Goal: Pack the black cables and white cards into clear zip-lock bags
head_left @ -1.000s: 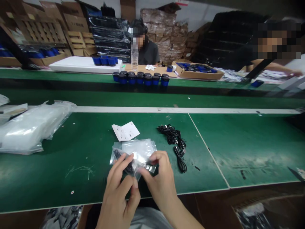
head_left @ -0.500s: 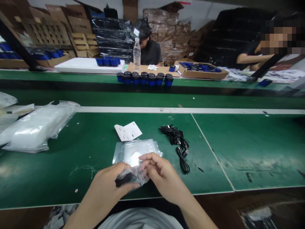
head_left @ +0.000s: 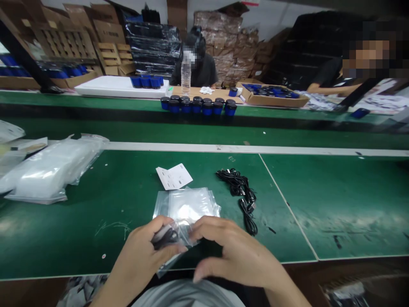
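A green worktop (head_left: 64, 243) fills the lower view, and beyond it a second green bench (head_left: 96, 100) carries a row of blue jars with dark lids (head_left: 196, 106), a cardboard tray of blue items (head_left: 271, 100) and a water bottle (head_left: 185, 76). A seated co-worker (head_left: 198, 68) is behind them, before stacked cartons (head_left: 220, 42), and another co-worker's arm (head_left: 332, 88) shows at right. On the near worktop, a large bundle of clear plastic bags (head_left: 53, 170) lies at left. Mid-worktop sits a stack of clear zip bags (head_left: 187, 204), just below a white printed card (head_left: 174, 176), with a bundle of black cables (head_left: 238, 187) just to its right. The left hand (head_left: 140, 251) and right hand (head_left: 236, 251) are close together at the stack's near edge. The left hand clamps a small clear bag (head_left: 179, 241) holding coiled black cable (head_left: 164, 238), while the right hand's fingers (head_left: 204, 226) rest on that bag, its thumb hanging apart below.
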The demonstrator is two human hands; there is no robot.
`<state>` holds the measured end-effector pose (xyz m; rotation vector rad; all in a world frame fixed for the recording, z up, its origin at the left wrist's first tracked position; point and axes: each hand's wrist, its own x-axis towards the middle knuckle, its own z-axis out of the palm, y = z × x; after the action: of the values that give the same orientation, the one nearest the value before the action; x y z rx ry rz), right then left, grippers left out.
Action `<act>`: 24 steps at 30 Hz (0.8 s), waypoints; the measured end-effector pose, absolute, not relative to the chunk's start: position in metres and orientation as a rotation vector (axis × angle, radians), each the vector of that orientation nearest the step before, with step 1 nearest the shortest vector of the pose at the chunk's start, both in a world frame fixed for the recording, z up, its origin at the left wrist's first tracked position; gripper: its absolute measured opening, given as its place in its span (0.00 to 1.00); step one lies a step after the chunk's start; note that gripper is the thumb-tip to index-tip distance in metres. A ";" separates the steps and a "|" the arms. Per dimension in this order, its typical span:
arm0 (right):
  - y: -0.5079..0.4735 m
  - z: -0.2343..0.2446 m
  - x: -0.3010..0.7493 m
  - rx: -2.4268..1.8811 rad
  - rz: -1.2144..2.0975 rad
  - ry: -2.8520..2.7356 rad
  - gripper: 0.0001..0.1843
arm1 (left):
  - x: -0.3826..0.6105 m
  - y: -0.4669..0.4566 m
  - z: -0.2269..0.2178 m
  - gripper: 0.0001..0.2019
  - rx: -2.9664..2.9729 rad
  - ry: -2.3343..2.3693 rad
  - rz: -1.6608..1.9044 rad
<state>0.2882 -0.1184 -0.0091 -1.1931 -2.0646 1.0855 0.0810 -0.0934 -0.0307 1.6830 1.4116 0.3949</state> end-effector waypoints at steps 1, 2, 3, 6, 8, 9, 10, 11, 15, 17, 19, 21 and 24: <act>-0.118 -0.012 0.285 -1.208 1.085 -1.988 0.06 | 0.081 -0.093 -0.032 0.14 1.650 1.388 0.421; -0.117 -0.014 0.282 -1.224 1.079 -1.919 0.04 | 0.081 -0.093 -0.032 0.16 1.622 1.337 0.449; -0.117 -0.016 0.279 -1.238 1.074 -1.869 0.06 | 0.081 -0.094 -0.033 0.16 1.594 1.274 0.479; -0.116 -0.018 0.276 -1.236 1.066 -1.856 0.06 | 0.085 -0.096 -0.034 0.14 1.506 1.168 0.550; -0.116 -0.018 0.277 -1.226 1.063 -1.865 0.06 | 0.088 -0.099 -0.035 0.15 1.442 1.188 0.595; -0.116 -0.017 0.277 -1.227 1.066 -1.855 0.07 | 0.089 -0.100 -0.035 0.15 1.410 1.205 0.616; -0.117 -0.017 0.278 -1.236 1.071 -1.833 0.08 | 0.091 -0.101 -0.035 0.15 1.379 1.212 0.634; -0.117 -0.017 0.278 -1.250 1.081 -1.802 0.08 | 0.091 -0.101 -0.035 0.15 1.343 1.209 0.646; -0.117 -0.020 0.275 -1.315 1.142 -1.618 0.06 | 0.093 -0.100 -0.036 0.14 1.182 1.133 0.639; -0.116 -0.022 0.272 -1.325 1.158 -1.546 0.06 | 0.094 -0.099 -0.036 0.14 1.180 1.121 0.659; -0.116 -0.024 0.269 -1.332 1.145 -1.526 0.05 | 0.095 -0.099 -0.037 0.14 1.284 1.196 0.683; -0.115 -0.026 0.267 -1.350 1.109 -1.543 0.03 | 0.094 -0.099 -0.038 0.15 1.392 1.306 0.690; -0.114 -0.027 0.266 -1.374 1.047 -1.583 0.04 | 0.091 -0.098 -0.043 0.13 1.307 1.234 0.656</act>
<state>0.2663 -0.1141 -0.0265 -1.3743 -1.5833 1.0470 0.0914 -0.0980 -0.0430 1.3074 1.2344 0.6559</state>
